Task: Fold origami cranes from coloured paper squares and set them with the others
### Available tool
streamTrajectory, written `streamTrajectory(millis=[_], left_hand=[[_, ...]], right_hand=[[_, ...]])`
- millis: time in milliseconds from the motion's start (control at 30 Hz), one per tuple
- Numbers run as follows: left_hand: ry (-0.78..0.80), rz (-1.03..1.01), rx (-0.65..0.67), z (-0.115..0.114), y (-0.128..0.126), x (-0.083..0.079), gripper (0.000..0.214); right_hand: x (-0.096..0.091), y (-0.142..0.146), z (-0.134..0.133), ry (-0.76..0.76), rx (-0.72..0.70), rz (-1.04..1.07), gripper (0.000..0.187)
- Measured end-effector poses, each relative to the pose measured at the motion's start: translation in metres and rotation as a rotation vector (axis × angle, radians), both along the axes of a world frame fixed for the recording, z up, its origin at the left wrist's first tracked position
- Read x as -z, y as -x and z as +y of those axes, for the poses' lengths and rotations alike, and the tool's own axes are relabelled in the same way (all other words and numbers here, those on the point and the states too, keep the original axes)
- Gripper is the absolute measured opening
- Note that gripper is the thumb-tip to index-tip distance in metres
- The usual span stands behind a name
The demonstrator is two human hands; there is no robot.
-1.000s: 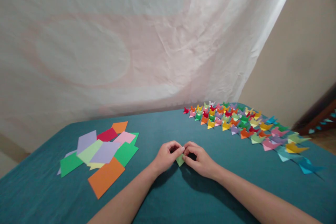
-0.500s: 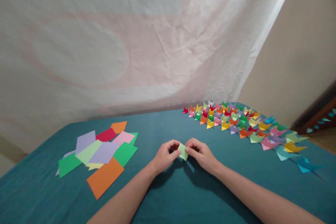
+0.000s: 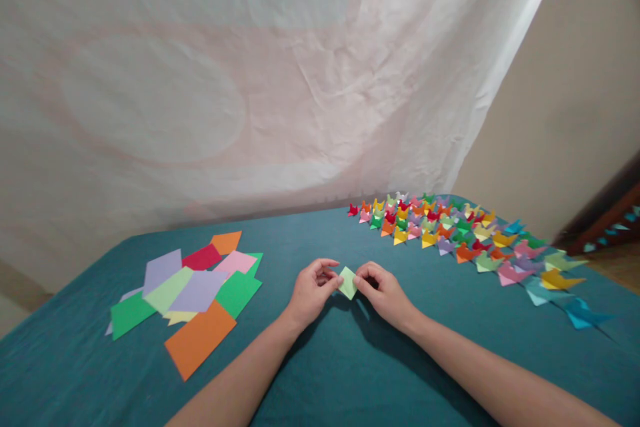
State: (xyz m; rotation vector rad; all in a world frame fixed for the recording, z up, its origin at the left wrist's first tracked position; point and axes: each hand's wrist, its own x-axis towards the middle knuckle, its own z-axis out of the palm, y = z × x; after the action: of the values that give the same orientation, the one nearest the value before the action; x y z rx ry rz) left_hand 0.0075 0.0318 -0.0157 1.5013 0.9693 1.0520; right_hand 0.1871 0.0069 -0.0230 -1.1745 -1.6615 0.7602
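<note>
A small pale green piece of folded paper, diamond-shaped, is held between both hands just over the tablecloth. My right hand pinches its right corner between thumb and curled index finger. At the left corner, the thumb of my left hand presses against the paper. That hand's index finger is lifted and stretched above the thumb, while its other fingers curl behind. The back of the paper is hidden from me.
Loose coloured paper sheets lie overlapping on the left of the teal tablecloth. Rows of small folded paper cranes stand at the right. Behind the table hangs a pale cloth.
My left index finger has lifted off the paper and straightened. The green paper has turned a little and now shows a flatter diamond face. My right hand keeps its pinch.
</note>
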Motion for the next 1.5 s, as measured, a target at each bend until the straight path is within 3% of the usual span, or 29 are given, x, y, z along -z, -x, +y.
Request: streamTrajectory(millis=[100, 267, 400, 700, 967, 1367, 1500], left_hand=[[-0.021, 0.079, -0.031, 0.001, 0.001, 0.002, 0.03], [-0.076, 0.199, -0.03, -0.001, 0.002, 0.002, 0.025], [-0.123, 0.258, -0.032, -0.002, 0.002, 0.002, 0.021], [-0.253, 0.168, 0.028, 0.0, 0.004, 0.001, 0.014], [-0.344, 0.332, 0.009, -0.001, 0.003, -0.005, 0.016], [-0.473, 0.522, -0.017, -0.003, 0.006, -0.002, 0.014], [-0.519, 0.595, 0.042, -0.006, 0.006, -0.003, 0.015]], right_hand=[[0.002, -0.003, 0.003, -0.1, 0.047, -0.148, 0.017], [0.006, -0.008, 0.007, -0.082, 0.065, -0.281, 0.016], [0.007, -0.009, 0.008, -0.074, 0.069, -0.288, 0.017], [0.011, -0.01, 0.011, -0.086, 0.065, -0.201, 0.017], [0.01, -0.008, 0.011, -0.101, 0.087, -0.304, 0.018], [0.014, -0.009, 0.014, -0.146, 0.099, -0.417, 0.01], [0.013, -0.009, 0.012, -0.152, 0.087, -0.434, 0.005]])
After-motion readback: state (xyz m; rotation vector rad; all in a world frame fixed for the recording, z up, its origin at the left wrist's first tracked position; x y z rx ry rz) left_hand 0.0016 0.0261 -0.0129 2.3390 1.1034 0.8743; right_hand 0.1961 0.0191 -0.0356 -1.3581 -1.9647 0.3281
